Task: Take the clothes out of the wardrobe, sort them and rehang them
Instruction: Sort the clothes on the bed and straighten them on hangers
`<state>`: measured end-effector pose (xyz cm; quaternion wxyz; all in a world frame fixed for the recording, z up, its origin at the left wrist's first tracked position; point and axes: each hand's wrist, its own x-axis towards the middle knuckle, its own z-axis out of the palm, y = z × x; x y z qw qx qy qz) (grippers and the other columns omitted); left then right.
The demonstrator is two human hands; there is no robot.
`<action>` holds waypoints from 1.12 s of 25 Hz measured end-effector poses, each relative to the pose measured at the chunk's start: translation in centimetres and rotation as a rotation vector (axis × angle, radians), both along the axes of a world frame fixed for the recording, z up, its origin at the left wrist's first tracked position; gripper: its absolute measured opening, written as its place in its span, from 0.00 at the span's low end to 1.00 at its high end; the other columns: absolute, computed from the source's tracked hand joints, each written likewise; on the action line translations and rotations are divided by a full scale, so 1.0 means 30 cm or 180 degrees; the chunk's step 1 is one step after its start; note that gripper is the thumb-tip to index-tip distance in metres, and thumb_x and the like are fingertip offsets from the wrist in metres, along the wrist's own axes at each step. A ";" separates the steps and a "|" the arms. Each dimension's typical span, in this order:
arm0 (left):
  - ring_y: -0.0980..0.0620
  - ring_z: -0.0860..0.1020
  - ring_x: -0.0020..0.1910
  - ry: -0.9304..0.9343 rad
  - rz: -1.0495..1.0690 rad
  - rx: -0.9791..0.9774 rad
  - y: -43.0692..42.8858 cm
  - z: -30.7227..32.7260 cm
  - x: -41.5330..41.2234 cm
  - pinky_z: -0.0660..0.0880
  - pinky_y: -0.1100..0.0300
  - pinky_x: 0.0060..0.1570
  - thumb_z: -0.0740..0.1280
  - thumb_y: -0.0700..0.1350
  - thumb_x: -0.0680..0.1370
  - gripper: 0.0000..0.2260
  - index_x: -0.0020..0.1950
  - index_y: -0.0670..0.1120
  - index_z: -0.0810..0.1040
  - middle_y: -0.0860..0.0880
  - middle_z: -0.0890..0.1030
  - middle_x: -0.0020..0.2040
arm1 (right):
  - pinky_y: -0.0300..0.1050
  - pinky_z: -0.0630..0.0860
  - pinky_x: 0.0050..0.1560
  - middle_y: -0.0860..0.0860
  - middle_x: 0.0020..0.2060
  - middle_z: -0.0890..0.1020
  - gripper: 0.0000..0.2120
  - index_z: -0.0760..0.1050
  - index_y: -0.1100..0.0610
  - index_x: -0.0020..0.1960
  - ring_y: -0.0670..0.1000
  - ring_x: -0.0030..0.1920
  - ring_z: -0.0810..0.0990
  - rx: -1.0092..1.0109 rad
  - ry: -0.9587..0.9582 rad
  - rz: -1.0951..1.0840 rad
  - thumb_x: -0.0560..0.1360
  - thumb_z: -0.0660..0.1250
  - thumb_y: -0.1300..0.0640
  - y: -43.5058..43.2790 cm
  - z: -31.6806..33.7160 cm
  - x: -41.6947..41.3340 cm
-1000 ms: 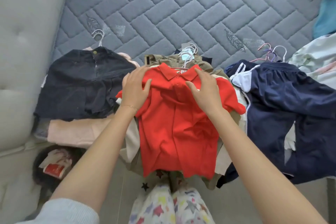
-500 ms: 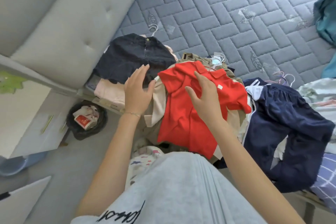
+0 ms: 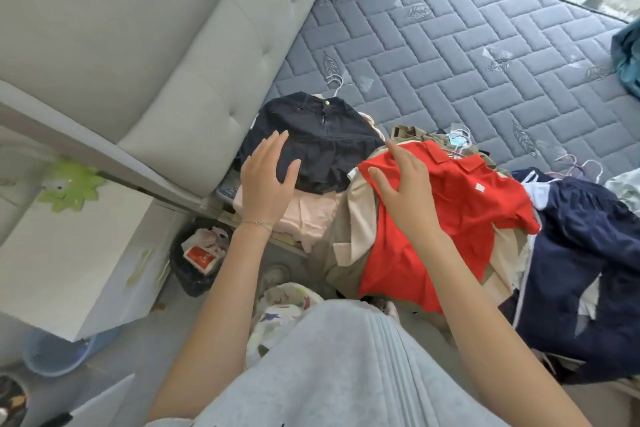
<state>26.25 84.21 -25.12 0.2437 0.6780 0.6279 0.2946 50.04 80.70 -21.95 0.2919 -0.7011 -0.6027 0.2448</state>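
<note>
The red polo shirt (image 3: 460, 204) lies centre-right in the frame, on top of beige clothes (image 3: 360, 218) at the mattress (image 3: 450, 55) edge. The right hand (image 3: 405, 191) rests on it, grip apart, fingers straight. The left hand (image 3: 266, 180) hovers, grip apart, over the black skirt (image 3: 322, 135). Navy trousers (image 3: 581, 253) lie at far right.

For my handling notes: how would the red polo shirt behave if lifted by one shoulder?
Probably floppy: the red polo shirt drapes creased over the beige clothes beneath. Likely light, as the fabric looks thin. Pushed by the right hand resting on it, it would probably bunch, not slide.
</note>
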 end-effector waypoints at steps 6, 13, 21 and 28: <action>0.49 0.66 0.73 0.0021 -0.0415 -0.0063 0.162 -0.003 -0.238 0.65 0.43 0.69 0.59 0.54 0.80 0.23 0.74 0.49 0.67 0.50 0.70 0.73 | 0.53 0.65 0.70 0.54 0.67 0.74 0.26 0.67 0.57 0.73 0.54 0.68 0.69 -0.0006 0.0097 -0.0370 0.77 0.67 0.51 0.098 0.001 -0.254; 0.48 0.66 0.73 -0.0025 -0.0583 -0.0251 0.331 -0.064 -0.276 0.63 0.44 0.71 0.59 0.55 0.80 0.24 0.74 0.48 0.67 0.49 0.69 0.73 | 0.43 0.61 0.70 0.53 0.68 0.73 0.26 0.67 0.58 0.73 0.52 0.69 0.68 -0.0073 0.0015 -0.0496 0.77 0.68 0.53 0.220 -0.014 -0.316; 0.49 0.64 0.74 0.0272 -0.0691 -0.0493 0.625 -0.226 -0.144 0.62 0.45 0.71 0.59 0.55 0.80 0.24 0.75 0.50 0.65 0.50 0.67 0.75 | 0.53 0.66 0.69 0.53 0.67 0.75 0.28 0.68 0.58 0.72 0.54 0.68 0.71 -0.0438 0.0037 -0.0439 0.76 0.65 0.48 0.507 -0.234 -0.202; 0.49 0.62 0.75 0.0364 -0.0773 -0.0678 0.908 -0.622 -0.067 0.58 0.45 0.73 0.62 0.51 0.81 0.23 0.75 0.49 0.65 0.50 0.67 0.75 | 0.50 0.64 0.70 0.54 0.68 0.74 0.26 0.68 0.58 0.72 0.56 0.69 0.69 -0.0700 -0.0122 -0.0397 0.77 0.67 0.52 0.813 -0.655 -0.124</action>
